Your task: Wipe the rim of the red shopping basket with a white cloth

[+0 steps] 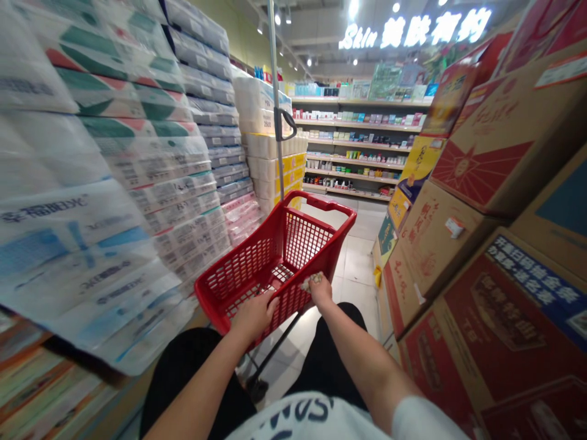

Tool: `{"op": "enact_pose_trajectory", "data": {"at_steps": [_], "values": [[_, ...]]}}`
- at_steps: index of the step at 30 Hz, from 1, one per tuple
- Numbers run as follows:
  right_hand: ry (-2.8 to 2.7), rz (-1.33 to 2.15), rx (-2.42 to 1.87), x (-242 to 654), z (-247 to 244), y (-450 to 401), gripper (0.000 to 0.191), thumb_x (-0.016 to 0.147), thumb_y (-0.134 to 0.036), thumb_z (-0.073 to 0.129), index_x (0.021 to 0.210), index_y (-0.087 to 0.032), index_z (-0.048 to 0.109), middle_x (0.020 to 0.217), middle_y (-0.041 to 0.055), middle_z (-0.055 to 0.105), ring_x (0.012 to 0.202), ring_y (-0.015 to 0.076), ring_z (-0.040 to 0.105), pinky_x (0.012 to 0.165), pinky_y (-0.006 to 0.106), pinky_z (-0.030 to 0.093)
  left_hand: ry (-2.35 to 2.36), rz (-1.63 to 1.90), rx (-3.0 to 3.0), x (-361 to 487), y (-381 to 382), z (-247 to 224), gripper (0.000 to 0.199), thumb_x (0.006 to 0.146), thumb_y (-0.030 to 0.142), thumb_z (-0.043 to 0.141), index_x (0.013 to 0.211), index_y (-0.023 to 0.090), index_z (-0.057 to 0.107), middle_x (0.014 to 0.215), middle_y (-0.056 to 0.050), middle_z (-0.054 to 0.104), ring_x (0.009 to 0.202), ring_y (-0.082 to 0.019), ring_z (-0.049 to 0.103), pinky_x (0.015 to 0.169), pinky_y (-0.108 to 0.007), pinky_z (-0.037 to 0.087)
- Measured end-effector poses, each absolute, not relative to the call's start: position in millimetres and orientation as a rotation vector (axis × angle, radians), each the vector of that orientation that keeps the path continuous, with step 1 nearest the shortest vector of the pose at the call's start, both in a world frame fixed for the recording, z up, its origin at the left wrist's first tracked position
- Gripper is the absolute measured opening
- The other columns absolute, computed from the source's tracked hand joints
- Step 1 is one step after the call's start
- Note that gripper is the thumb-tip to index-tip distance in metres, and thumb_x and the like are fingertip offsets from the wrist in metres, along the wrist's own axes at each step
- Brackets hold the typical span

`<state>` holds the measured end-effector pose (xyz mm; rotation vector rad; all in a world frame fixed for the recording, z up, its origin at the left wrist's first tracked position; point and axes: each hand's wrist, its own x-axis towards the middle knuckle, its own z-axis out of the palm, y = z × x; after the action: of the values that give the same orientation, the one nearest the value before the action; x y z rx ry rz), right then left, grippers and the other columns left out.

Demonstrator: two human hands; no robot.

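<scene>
A: Which lettering can be read?

B: "Skin 美肤有约" is displayed on the lit sign [415, 30]. "2500" is printed on the white paper packs [263, 119]. On the dark red carton [509, 318], a blue strip is covered with white Chinese characters, only partly legible. Characters on the wrapped packs [50, 214] at the left are blurred.

A: What materials are noted?

B: The packs are sheathed in glossy, creased plastic film. The boxes at the right are made of cardboard; red rays are printed on one tan carton [481, 140]. The red shopping cart [339, 244] is moulded in plastic, its walls pierced by a grid of small openings.

A: Where is the cart placed?

B: It is stood on pale floor tiles [358, 263], between the two stacked sides and before the person's dark-clad knees.

A: And the hands?

B: The near rim is gripped by the left hand [254, 316]. A pale, crumpled wad [310, 282] is enclosed by the right hand [322, 292], held at the same rim; its material cannot be determined.
</scene>
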<state>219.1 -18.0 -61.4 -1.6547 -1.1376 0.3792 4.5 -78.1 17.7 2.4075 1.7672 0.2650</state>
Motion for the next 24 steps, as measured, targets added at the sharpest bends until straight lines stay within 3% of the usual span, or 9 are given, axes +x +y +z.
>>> {"op": "enact_pose_trajectory", "data": {"at_steps": [4, 9, 12, 16, 19, 21, 24], "values": [[-1.128, 0.413, -1.652, 211, -62, -26, 0.046, 0.073, -0.03, 0.054, 0.117, -0.016, 0.057, 0.107, 0.0094, 0.064, 0.098, 0.0217, 0.06, 0.086, 0.03, 0.045, 1.746, 0.27, 2.411, 4, -79, 18, 0.037, 0.094, 0.042, 0.031, 0.119, 0.027, 0.055, 0.1, -0.007, 0.07, 0.087, -0.023, 0.066, 0.076, -0.032, 0.043], [-1.205, 0.527, -1.74, 203, -51, -41, 0.026, 0.071, -0.026, 0.056, 0.094, -0.017, 0.065, 0.083, 0.0069, 0.067, 0.079, 0.0223, 0.062, 0.075, 0.032, 0.046, 1.738, 0.271, 2.378, 3, -75, 15, 0.042, 0.096, 0.044, 0.025, 0.115, 0.025, 0.057, 0.101, -0.007, 0.07, 0.089, -0.022, 0.065, 0.078, -0.031, 0.042], [-1.336, 0.417, -1.632, 194, -47, -49, 0.026, 0.072, -0.025, 0.056, 0.096, -0.019, 0.064, 0.09, 0.005, 0.066, 0.084, 0.0205, 0.061, 0.077, 0.029, 0.045, 1.692, 0.333, 2.342, -2, -69, 12, 0.044, 0.097, 0.04, 0.02, 0.109, 0.025, 0.06, 0.101, -0.006, 0.07, 0.09, -0.021, 0.065, 0.077, -0.03, 0.042], [-1.447, 0.462, -1.703, 187, -46, -58, 0.021, 0.073, -0.023, 0.055, 0.09, -0.018, 0.064, 0.077, 0.0035, 0.064, 0.071, 0.0184, 0.059, 0.069, 0.026, 0.045, 1.634, 0.553, 2.227, -9, -64, 10, 0.042, 0.097, 0.038, 0.026, 0.092, 0.021, 0.064, 0.093, -0.005, 0.071, 0.087, -0.018, 0.064, 0.074, -0.026, 0.039], [-1.51, 0.417, -1.693, 184, -43, -63, 0.019, 0.072, -0.023, 0.056, 0.089, -0.017, 0.064, 0.083, 0.0053, 0.063, 0.08, 0.0196, 0.059, 0.075, 0.028, 0.044, 1.604, 0.663, 2.134, -12, -63, 11, 0.042, 0.095, 0.038, 0.032, 0.081, 0.018, 0.066, 0.083, -0.005, 0.07, 0.08, -0.016, 0.062, 0.068, -0.024, 0.037], [-1.573, 0.393, -1.621, 179, -39, -66, 0.018, 0.072, -0.023, 0.058, 0.089, -0.019, 0.062, 0.088, 0.0046, 0.063, 0.086, 0.019, 0.058, 0.078, 0.027, 0.043, 1.599, 0.702, 2.107, -13, -64, 11, 0.041, 0.094, 0.038, 0.035, 0.078, 0.017, 0.066, 0.079, -0.005, 0.07, 0.076, -0.016, 0.061, 0.065, -0.024, 0.036], [-1.601, 0.507, -1.609, 172, -34, -70, 0.013, 0.072, -0.02, 0.057, 0.084, -0.02, 0.06, 0.08, 0.0016, 0.063, 0.073, 0.0156, 0.057, 0.069, 0.024, 0.043, 1.623, 0.727, 2.115, -13, -65, 11, 0.04, 0.093, 0.04, 0.037, 0.08, 0.018, 0.068, 0.078, -0.005, 0.07, 0.074, -0.016, 0.061, 0.063, -0.024, 0.033]]}}
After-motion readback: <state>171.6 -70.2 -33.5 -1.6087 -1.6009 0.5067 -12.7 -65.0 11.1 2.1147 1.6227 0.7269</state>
